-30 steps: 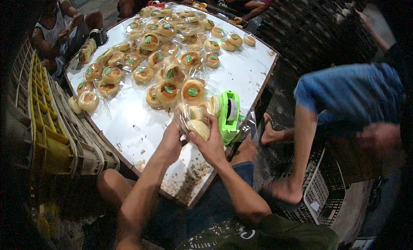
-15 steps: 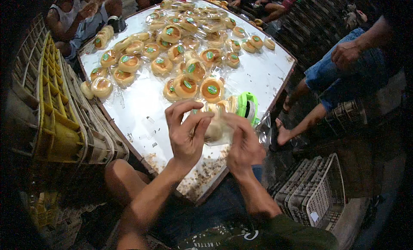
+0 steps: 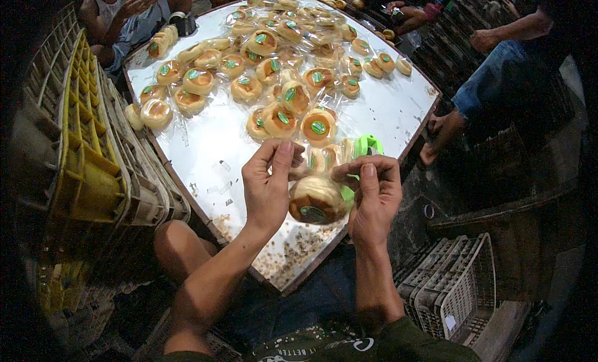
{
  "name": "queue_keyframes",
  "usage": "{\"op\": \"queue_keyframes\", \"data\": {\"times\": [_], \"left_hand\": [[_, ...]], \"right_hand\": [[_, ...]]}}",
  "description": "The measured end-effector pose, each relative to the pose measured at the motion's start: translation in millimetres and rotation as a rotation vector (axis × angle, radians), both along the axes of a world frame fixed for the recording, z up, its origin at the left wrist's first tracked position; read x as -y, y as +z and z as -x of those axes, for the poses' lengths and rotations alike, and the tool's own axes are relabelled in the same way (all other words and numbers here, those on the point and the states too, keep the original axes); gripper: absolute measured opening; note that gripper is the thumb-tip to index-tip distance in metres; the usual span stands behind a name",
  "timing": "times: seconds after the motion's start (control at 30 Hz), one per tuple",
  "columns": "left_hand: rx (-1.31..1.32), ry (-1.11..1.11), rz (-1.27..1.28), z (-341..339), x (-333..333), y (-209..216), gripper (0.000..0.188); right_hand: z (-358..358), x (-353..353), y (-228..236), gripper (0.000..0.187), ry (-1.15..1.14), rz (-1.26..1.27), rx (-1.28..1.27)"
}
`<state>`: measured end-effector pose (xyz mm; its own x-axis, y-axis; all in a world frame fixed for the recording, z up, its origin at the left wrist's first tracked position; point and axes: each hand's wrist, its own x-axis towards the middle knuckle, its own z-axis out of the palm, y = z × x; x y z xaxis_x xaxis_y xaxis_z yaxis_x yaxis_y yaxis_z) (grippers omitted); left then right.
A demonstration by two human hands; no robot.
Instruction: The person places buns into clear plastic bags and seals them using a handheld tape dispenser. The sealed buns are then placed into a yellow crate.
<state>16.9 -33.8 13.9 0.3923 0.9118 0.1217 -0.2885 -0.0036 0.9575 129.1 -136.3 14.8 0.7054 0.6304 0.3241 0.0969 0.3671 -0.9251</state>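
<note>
Both my hands on one wrapped bun over the worktop edge.

My left hand (image 3: 268, 188) pinches the clear wrap; right of that grip hangs the wrapped bun (image 3: 316, 200), green round label down; my right hand (image 3: 374, 197) pinches its other side, green tape dispenser (image 3: 364, 147) just beyond.

We hold a wrapped bun (image 3: 316, 199) between our left hand (image 3: 268, 188) and right hand (image 3: 372, 197), above the near corner of the worktop (image 3: 205, 150). Just behind our right hand lies a tape dispenser (image 3: 366, 145). Farther back, packed buns (image 3: 280, 69) lie spread over the worktop. Stacked crates (image 3: 81, 156) stand to its left, and a basket (image 3: 455, 287) sits on the floor to our right.
</note>
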Motion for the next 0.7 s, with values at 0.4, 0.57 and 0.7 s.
{"op": "queue_keyframes", "data": {"times": [0.4,0.57,0.7], "left_hand": [[-0.221,-0.192,-0.033,9,31,4,0.025],[0.029,-0.232,0.308,14,14,28,0.022],[-0.207,0.122,-0.607,13,13,21,0.018]], "right_hand": [[25,4,5,0.017,-0.116,0.092,-0.051],[36,0,-2,0.051,-0.225,0.196,0.637],[34,7,-23,0.043,0.011,0.296,0.38]]}}
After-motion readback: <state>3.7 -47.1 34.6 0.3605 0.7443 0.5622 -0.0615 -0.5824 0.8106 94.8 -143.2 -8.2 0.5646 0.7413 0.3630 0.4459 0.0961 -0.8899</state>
